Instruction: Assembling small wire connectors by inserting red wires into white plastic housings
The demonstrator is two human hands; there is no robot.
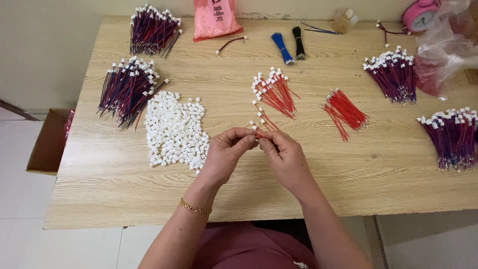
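A pale wood-grain worktop [124, 199] stands against a plain cream wall [45, 50], over a floor of light tiles [20, 149]. An open cardboard box [47, 142] sits on the floor by the worktop's left edge.

Near the middle of the front half, the left hand [226, 152] and right hand [284, 154] meet fingertip to fingertip, both pinched on one red wire [258, 133] with a white end piece.

Four bundles of dark red-and-blue wires with white plugs lie out: two toward the far left corner [152, 30] [128, 89], two by the right edge [393, 74] [453, 134]. Two fans of red wires lie mid-worktop, one with white plugs [274, 92], one bare [344, 112]. One heap of loose white plugs [175, 130] lies left of the hands. At the far edge lie one pink bag [213, 19], one blue tie bundle [282, 48] and one black [298, 42].
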